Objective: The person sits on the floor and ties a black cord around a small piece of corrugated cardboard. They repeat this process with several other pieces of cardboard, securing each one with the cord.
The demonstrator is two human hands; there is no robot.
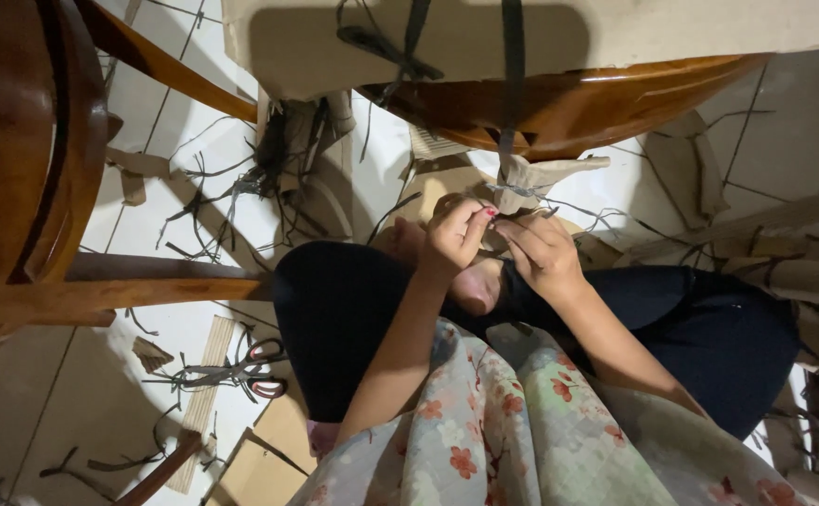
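Below the chair seat, both hands' fingers (473, 217) pinch a folded, beige, seemingly cardboard strip (531, 180) hanging from a dark band (512, 84).

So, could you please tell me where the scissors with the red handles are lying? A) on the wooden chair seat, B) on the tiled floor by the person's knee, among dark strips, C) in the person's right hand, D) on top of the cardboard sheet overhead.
B: the scissors lie on the tiled floor among dark strips, beside the person's knee, while the left hand and right hand pinch a folded cardboard piece.
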